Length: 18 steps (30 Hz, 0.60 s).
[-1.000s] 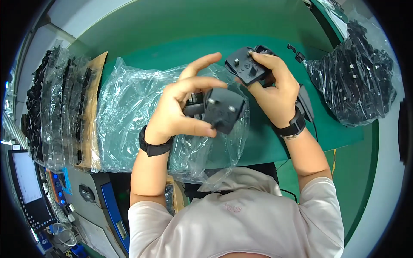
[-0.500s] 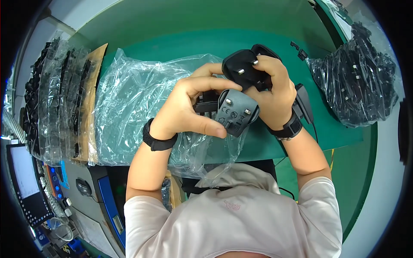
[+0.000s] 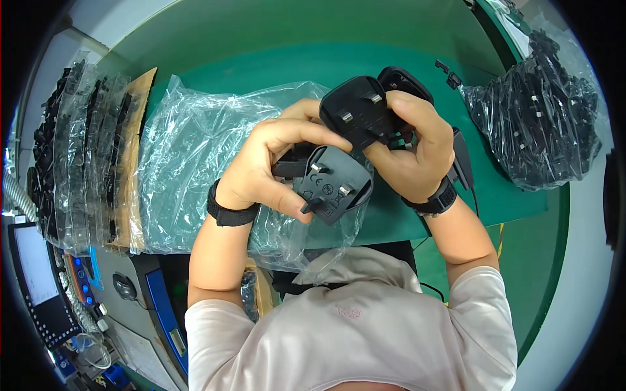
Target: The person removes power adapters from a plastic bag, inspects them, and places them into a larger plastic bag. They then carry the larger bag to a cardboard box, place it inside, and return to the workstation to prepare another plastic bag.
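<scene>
My left hand (image 3: 261,156) is closed round a black plug adapter (image 3: 334,179) with metal prongs facing up; a darker block shows behind it near the palm. In my right hand (image 3: 417,146) is a second black plug adapter (image 3: 355,107), also prongs up, held just beyond the first. A further black plug piece (image 3: 403,83) sits behind it, partly covered by my right fingers. Both hands are close together over the green table, and both wrists wear black bands. Beside my right wrist lies a black power adapter (image 3: 463,159) with a cable.
A clear plastic bag (image 3: 195,169) spreads over the table's left half. Stacked clear trays of black parts (image 3: 85,156) and cardboard (image 3: 140,130) stand left. On the right is a bag of black plug parts (image 3: 535,124), with small black pieces (image 3: 450,75) next to it.
The adapter in my left hand has shifted left and turned, its prongs now at a different slant. The adapter in my right hand has also moved slightly left and rotated.
</scene>
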Motion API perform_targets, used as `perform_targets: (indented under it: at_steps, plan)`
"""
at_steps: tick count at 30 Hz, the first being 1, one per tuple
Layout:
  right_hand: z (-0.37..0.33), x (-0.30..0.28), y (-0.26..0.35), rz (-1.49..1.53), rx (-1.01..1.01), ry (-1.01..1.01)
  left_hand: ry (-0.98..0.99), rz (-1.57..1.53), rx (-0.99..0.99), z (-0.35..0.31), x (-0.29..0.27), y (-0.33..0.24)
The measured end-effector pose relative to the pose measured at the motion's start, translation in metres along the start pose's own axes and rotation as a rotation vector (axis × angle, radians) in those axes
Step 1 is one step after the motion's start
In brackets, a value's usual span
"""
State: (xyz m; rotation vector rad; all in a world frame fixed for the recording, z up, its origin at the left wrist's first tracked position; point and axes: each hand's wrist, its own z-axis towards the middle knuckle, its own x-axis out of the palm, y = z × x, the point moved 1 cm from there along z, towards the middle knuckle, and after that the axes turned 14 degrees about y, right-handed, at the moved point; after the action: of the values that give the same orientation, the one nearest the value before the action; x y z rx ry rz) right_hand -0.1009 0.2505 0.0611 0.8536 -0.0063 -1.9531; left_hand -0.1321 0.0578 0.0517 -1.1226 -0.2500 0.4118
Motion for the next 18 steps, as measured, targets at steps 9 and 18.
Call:
perform_targets:
  at_steps: [9, 18]
  plan:
    - [0.0, -0.002, 0.001, -0.079, -0.037, 0.028, 0.003, -0.186, 0.022, -0.001, 0.004, 0.003]
    - [0.001, 0.004, -0.008, 0.483, 0.281, 0.173, -0.378, -0.265, -0.048, -0.008, -0.001, -0.001]
